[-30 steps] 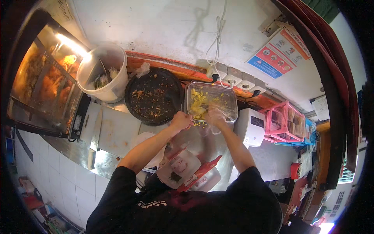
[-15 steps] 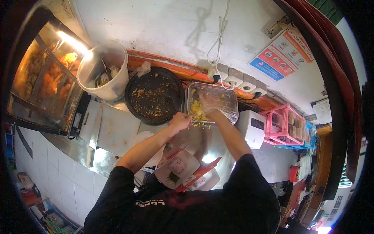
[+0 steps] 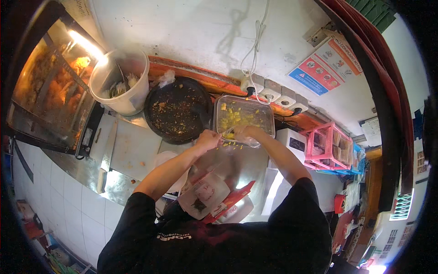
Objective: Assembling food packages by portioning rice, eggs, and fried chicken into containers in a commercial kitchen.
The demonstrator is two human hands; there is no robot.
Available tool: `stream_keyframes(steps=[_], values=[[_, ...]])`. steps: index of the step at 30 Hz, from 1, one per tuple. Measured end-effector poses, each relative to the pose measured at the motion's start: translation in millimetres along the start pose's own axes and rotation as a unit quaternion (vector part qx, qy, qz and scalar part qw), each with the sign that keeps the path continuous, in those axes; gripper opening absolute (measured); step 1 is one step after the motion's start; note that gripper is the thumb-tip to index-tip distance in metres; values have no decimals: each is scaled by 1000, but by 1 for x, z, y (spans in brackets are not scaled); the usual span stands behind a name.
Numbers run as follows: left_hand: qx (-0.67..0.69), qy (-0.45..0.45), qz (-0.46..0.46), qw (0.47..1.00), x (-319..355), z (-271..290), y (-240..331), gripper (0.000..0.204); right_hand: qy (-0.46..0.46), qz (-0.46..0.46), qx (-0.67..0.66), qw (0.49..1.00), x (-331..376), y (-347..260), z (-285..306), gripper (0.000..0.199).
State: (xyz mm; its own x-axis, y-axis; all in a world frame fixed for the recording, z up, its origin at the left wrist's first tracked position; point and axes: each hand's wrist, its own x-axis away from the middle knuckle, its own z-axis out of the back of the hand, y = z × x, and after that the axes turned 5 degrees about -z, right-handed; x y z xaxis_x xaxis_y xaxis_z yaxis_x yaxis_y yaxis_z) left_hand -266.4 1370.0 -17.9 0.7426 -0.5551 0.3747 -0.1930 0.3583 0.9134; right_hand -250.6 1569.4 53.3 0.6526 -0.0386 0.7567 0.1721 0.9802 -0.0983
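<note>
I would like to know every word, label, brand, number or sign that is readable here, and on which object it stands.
Orange, pink and blue wall notice: heading partly legible, not copied here; smaller lines too small.
Black shirt: white lettering, not copied.
Translucent tub: red marking, too blurred.
White sheet on the wall: too small.
Clear container by the right hand: no print visible.

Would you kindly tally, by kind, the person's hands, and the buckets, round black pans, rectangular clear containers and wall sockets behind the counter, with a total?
Hands: 2 (left hand, right hand)
Bucket: 1
Round black pan: 1
Rectangular clear container: 1
Wall sockets: 4
Total: 9
</note>
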Motion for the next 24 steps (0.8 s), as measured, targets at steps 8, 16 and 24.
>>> stream_keyframes(steps=[8,16,24], values=[[-45,-5,-25,999,4,5,4,31,16,116,48,992,14,-12,8,52],[-56,8,-27,998,4,3,10,30,160,144,103,971,8,20,-14,62],[-165,-150,-126,967,41,54,-3,26,80,14,-202,976,50,45,-15,70]])
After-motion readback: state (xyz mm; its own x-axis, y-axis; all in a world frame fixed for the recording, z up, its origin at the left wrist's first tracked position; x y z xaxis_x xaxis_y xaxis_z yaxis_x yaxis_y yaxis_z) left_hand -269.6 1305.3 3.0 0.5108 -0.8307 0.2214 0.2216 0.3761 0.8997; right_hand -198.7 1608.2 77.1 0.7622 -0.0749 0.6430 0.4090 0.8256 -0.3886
